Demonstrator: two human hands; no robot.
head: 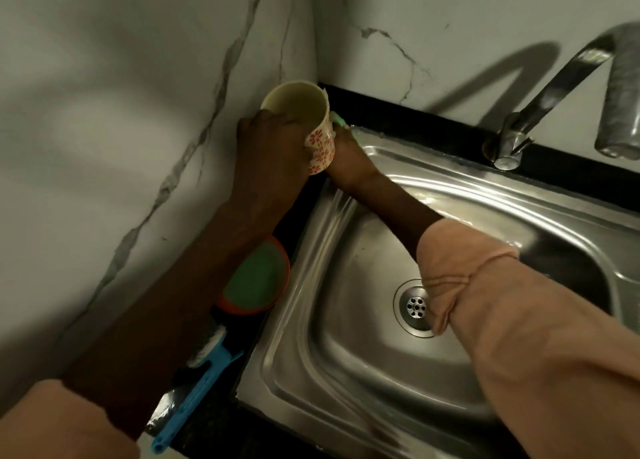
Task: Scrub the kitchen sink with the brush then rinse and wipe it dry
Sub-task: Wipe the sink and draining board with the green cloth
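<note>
A blue-handled brush [199, 372] lies untouched on the dark counter [221, 434] at the near left edge of a steel sink [346, 372], its white bristles pointing away from the camera. Just beyond it, partly under the person's left forearm, sits a round orange dish [258, 282] with a green inside. The drain [414, 308] shows in the basin beside the rolled peach sleeve [485, 285] of the right arm, which reaches across the sink to its far left corner. There the right hand [349, 162] presses on the sink's rim, closed over something green [339, 120] of which only a tip shows; what it is cannot be told. The left hand [273, 146] is wrapped around a cream cup [304, 119] with an orange flower pattern, lifted and tilted against the marble-patterned wall [138, 94]. The tap [540, 105] stands at the far right.
</note>
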